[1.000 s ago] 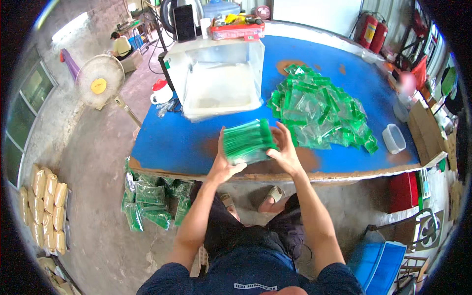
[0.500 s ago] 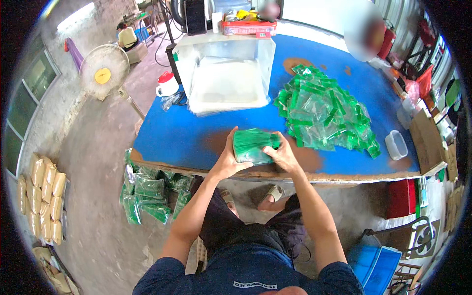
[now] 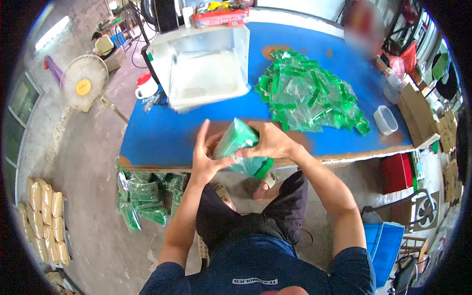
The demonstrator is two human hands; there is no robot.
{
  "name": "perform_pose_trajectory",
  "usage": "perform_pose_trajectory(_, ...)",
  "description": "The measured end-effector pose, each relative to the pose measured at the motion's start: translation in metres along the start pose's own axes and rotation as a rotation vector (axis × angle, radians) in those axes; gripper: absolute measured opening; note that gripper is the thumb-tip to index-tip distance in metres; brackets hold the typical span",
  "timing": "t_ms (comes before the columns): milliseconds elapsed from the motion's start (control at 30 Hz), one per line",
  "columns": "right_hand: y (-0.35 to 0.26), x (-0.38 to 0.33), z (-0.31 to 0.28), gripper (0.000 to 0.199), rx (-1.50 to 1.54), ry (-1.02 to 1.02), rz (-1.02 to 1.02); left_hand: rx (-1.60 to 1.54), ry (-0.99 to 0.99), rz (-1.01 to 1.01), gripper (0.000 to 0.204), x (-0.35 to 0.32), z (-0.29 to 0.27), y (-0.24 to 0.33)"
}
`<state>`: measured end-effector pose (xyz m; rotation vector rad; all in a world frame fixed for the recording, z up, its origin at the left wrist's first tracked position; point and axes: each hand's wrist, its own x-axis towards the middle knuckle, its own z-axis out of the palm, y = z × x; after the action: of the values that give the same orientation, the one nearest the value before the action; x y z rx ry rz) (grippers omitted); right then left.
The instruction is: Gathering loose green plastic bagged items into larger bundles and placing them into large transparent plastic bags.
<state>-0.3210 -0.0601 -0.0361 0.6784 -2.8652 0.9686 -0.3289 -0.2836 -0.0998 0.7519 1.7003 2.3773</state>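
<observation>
A thick stack of green-edged clear plastic bags (image 3: 237,140) is held between my hands, tilted, above the table's front edge. My right hand (image 3: 271,141) closes round its right side, with the thumb at the front. My left hand (image 3: 200,160) is on its left side. The left thumb presses the lower front, the index finger stands away, and the other fingers are partly hidden behind the stack. Below, a green and clear part (image 3: 255,167) sticks out under my right hand. Beyond my hands lies a loose heap of similar bags (image 3: 307,91).
On the blue table (image 3: 196,129) stand a clear bin (image 3: 209,73), a red-lidded white pot (image 3: 146,86) and a small plastic tub (image 3: 385,120). Bundled green bags (image 3: 143,191) lie on the floor at left, near a fan (image 3: 83,84). Blue crates (image 3: 386,250) stand at lower right.
The stack has been turned from lying fanned out to a steeper tilt and brought nearer me. My right hand has moved over its right side; my left fingers have spread. The view has shifted.
</observation>
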Motion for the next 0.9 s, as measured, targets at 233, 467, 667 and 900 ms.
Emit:
perform_pose_trajectory(233,-0.006,-0.001,0.052,0.083,0.410,0.176,0.091,-0.404,0.436,0.039,0.061,-0.015,0.027,-0.026)
perform_pose_trajectory(467,-0.014,-0.015,0.070,0.075,0.545,0.231,0.065,-0.131,0.523,0.106,0.040,-0.008,0.018,-0.042)
perform_pose_trajectory(667,-0.012,-0.009,0.083,0.073,0.675,0.150,0.188,-0.085,0.544,0.043,0.040,0.007,0.013,-0.044)
perform_pose_trajectory(900,0.077,-0.032,0.076,0.049,1.188,0.395,0.509,0.107,0.241,-0.143,0.044,0.084,0.008,-0.055)
